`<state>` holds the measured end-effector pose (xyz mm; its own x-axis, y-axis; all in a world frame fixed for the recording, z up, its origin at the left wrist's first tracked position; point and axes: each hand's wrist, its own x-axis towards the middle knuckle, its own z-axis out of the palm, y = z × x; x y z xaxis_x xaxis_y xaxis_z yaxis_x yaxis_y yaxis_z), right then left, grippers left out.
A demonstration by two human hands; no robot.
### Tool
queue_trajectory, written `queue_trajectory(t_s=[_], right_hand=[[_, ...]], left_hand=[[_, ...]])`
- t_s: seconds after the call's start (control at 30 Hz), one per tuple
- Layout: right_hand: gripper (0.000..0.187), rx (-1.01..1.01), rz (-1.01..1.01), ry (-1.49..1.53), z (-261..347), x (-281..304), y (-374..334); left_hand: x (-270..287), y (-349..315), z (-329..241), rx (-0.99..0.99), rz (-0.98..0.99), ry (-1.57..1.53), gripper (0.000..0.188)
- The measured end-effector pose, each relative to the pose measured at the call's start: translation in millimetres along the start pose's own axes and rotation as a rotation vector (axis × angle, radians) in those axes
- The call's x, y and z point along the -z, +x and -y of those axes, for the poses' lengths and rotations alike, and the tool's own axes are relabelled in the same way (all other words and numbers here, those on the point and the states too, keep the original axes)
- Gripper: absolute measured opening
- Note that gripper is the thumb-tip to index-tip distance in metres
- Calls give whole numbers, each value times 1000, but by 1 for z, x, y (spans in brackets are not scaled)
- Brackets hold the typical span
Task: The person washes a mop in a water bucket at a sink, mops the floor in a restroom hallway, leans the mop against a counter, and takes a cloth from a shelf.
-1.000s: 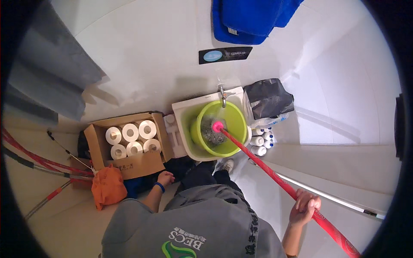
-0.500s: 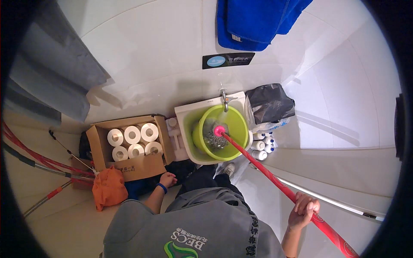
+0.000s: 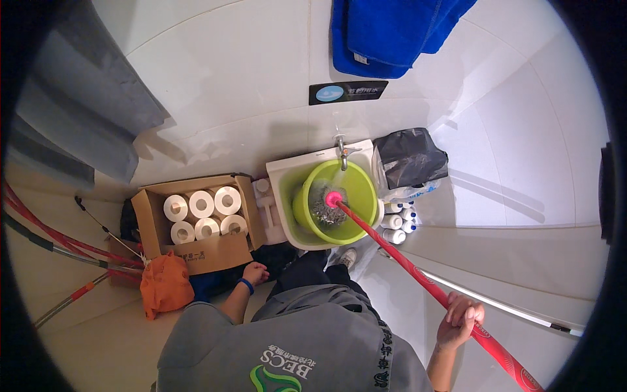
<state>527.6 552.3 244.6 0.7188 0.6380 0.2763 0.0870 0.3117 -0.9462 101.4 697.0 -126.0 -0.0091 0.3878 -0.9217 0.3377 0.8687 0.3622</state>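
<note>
Right hand: the right hand (image 3: 461,320) is closed around the red handle (image 3: 415,270), fingers wrapped over it.
Left hand: the left hand (image 3: 255,272) is held low beside the front flap of the cardboard box (image 3: 219,259), fingers loosely curled; whether the palm contains anything cannot be told. A blue wristband (image 3: 246,285) encircles the wrist.
Mop position: the mop (image 3: 392,248) slants from the right hand up to the left; its grey strands (image 3: 328,214) are inside the green bucket (image 3: 368,208), below the pink socket (image 3: 334,199).
Bucket position: tilted, in the white sink (image 3: 281,171).
Faucet: the metal faucet (image 3: 344,159) on the wall discharges water into the bucket.
Box contents: white paper rolls (image 3: 202,195), in two rows.
Left of box front: orange bag (image 3: 166,285), touching the box.
Right of sink: black bag (image 3: 411,155); white bottles (image 3: 393,236) nearer the person.
Above faucet: dark sign plate (image 3: 366,90), then blue cloth (image 3: 392,36).
</note>
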Motion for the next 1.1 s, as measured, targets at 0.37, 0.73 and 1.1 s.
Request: queue_trajectory(t_s=[0.37, 0.73, 1.1], right_hand=[[36, -3, 2, -4, 0, 0, -1], [39, -14, 6, 6, -1, 1, -2], [39, -29, 24, 4, 1, -2, -3]], left_hand=[[0, 6, 4, -11, -12, -28, 13], [0, 7, 5, -36, 12, 34, 14], [2, 17, 12, -20, 30, 22, 12]])
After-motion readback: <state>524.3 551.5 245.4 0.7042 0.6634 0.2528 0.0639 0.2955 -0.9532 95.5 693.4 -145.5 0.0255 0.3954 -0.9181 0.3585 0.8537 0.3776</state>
